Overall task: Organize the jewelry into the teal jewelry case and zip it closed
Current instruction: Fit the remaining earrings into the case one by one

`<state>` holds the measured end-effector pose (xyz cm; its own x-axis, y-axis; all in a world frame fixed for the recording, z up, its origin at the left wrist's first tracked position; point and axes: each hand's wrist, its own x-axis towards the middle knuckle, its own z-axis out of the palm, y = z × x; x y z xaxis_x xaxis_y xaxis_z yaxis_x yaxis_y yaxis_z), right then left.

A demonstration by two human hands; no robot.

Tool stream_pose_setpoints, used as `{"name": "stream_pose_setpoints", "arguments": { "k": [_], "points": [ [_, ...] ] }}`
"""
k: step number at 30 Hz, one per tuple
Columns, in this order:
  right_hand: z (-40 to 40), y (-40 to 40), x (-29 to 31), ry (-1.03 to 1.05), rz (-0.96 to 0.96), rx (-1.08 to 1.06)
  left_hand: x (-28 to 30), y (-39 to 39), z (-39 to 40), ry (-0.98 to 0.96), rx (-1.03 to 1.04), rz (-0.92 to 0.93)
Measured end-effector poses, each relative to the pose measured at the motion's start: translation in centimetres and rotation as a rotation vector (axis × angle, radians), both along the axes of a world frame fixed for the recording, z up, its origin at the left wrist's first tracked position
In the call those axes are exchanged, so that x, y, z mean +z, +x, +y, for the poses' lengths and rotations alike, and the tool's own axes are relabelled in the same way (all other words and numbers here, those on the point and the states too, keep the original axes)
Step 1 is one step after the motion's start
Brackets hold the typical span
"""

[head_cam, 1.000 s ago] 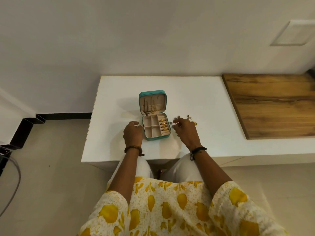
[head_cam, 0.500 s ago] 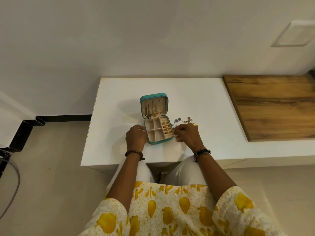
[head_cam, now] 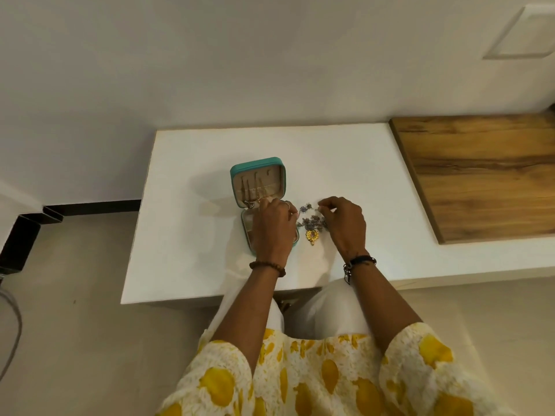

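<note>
The teal jewelry case (head_cam: 258,181) lies open on the white table (head_cam: 192,235), its lid tilted back with chains hanging inside. My left hand (head_cam: 273,229) lies over the case's lower tray and hides its compartments. Its fingertips reach the lid's lower edge by the hanging pendants; whether they grip anything is hidden. My right hand (head_cam: 345,226) is just right of the case, thumb and forefinger pinched on a small silver earring (head_cam: 303,209) held between the two hands. Under it lie a pile of silver jewelry (head_cam: 313,224) and a gold pendant (head_cam: 312,235).
A wooden board (head_cam: 486,175) covers the right end of the table. The wall stands close behind the table. The table's front edge is at my knees. A dark cable (head_cam: 12,325) lies on the floor at far left.
My left hand has moved from beside the case to on top of its lower tray. My right hand has lifted a silver earring off the pile. The view has come closer.
</note>
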<state>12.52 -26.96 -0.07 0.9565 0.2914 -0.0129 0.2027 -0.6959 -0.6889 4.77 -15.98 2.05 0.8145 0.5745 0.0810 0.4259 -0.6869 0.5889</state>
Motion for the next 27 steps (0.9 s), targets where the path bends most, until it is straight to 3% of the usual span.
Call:
{"name": "stream_pose_setpoints", "arguments": {
  "k": [12, 15, 22, 27],
  "points": [
    [2.8, 2.0, -1.0, -0.078, 0.067, 0.025, -1.1, 0.8, 0.7, -0.059, 0.047, -0.058],
    [2.3, 2.1, -0.5, 0.051, 0.119, 0.006, -0.8, 0.9, 0.6, -0.161, 0.068, -0.107],
    [0.1, 0.4, 3.1, 0.571, 0.381, -0.123, 0.8, 0.8, 0.6, -0.608, 0.173, -0.297],
    [-0.3, -0.4, 5.2, 0.694, 0.436, -0.095, 1.5, 0.9, 0.7, -0.848, 0.103, -0.325]
  ]
}}
